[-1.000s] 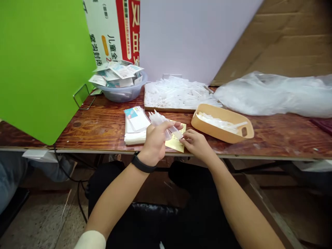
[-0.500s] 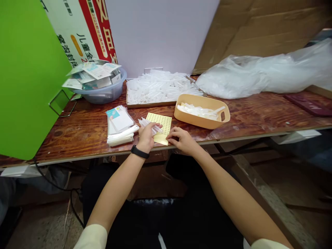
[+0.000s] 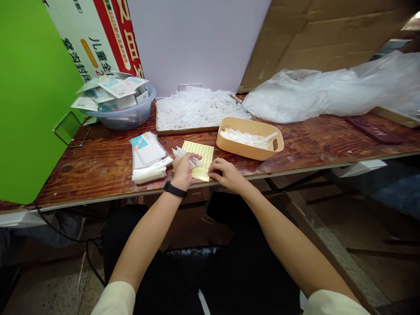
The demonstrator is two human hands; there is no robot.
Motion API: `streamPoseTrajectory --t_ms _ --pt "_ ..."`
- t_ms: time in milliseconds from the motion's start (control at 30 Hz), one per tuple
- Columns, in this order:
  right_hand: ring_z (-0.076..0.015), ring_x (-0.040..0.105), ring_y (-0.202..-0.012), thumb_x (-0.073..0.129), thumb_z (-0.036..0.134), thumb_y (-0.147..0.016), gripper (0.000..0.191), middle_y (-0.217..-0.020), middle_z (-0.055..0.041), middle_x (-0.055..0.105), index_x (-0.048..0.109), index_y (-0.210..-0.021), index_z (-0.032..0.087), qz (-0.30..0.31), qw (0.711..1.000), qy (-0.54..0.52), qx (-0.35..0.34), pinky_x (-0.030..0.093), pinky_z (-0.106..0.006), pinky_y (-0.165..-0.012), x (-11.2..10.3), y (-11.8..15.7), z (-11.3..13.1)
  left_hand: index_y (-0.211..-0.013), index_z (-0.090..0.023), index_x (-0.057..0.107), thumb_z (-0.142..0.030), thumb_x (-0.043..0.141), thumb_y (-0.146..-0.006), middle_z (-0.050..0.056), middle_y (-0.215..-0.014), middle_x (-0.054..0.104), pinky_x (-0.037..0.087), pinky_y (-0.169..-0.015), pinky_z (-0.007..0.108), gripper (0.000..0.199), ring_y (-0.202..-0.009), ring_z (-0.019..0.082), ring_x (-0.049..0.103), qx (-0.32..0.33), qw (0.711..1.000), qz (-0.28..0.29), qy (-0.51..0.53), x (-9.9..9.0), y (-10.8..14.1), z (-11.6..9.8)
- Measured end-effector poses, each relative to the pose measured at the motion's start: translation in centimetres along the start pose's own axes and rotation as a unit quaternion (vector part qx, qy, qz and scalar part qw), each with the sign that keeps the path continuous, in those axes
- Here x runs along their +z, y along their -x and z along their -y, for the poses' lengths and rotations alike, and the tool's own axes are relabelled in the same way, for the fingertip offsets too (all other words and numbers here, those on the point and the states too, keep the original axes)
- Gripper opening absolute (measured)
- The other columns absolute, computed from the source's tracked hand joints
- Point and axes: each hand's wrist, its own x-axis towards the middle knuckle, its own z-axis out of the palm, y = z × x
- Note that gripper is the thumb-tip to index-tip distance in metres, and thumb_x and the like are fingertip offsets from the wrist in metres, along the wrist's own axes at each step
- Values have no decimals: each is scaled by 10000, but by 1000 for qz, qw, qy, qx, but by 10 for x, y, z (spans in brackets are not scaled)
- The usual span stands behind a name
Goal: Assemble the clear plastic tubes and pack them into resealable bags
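Observation:
A bunch of clear plastic tubes is held in my left hand, which wears a black band. Under and beside it lies a yellow sticker sheet with rows of small round marks. The fingers of my right hand are pinched together at the lower right edge of that sheet; whether a sticker is between them is too small to tell. Left of my left hand sits a stack of clear packets with blue and white cards.
An orange basket with white pieces stands right of the sheet. Behind are a tray of clear tubes, a blue bowl of packets and a large plastic bag. A dark red object lies at right.
The whole view has shifted slightly, so objects appear a little further left. Both hands keep nearly the same places over the sheet, with the tubes still in my left hand.

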Motion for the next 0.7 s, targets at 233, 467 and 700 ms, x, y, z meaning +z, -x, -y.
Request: streamPoseTrajectory --t_ms 233,467,700 --pt "-200 568 -828 584 210 -811 130 -849 -62 600 711 -785 218 -14 1000 -8 -19 477 -381 -773 0 5 0 -611 -126 546 -48 613 -592 12 -547 625 519 -646 257 104 -555 144 648 9 1000 3 3 -1 -1 2" --pt "-185 556 -799 588 195 -793 80 -853 -60 584 634 -729 186 24 1000 -3 18 448 -353 -755 -1 -2 5 -608 -118 556 -57 613 -592 13 -539 623 508 -621 261 85 -535 143 636 14 1000 5 14 -1 -2 4" --pt "-168 513 -747 505 189 -838 137 -798 -43 545 523 -702 185 4 1000 -16 26 406 -327 -715 -6 -5 12 -598 -113 558 -38 601 -602 25 -546 626 514 -665 287 87 -552 153 645 -5 1000 4 27 2 -1 3"
